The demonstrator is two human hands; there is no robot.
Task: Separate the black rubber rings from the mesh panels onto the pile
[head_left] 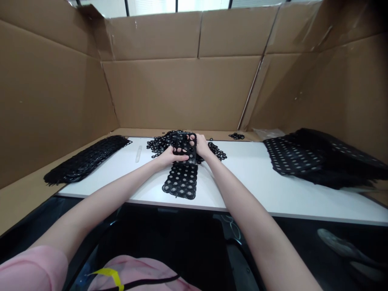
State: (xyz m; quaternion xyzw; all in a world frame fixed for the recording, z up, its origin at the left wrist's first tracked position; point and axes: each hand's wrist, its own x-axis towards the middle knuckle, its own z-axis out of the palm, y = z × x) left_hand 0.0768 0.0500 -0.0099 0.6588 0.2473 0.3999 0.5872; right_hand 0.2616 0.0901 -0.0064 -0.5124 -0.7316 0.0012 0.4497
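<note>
A black perforated sheet (pixel 182 182) with rows of round holes lies on the white table, its far part lifted and bent up between my hands. My left hand (pixel 172 157) grips the raised part from the left, thumb across its front. At the right edge of the same part, my right hand (pixel 200 144) is closed on it, with some fingertips showing through the holes. Behind and beside the hands spreads a pile of small black rings (pixel 159 143), partly hidden by the lifted sheet. More rings (pixel 217 151) lie to the right of my right hand.
A thick stack of black sheets (pixel 87 159) lies at the left, near a clear strip (pixel 138 154). Perforated black sheets (pixel 297 155) are heaped at the right. A few rings (pixel 237 136) lie at the back. Cardboard walls (pixel 182 93) surround the white table (pixel 242 186).
</note>
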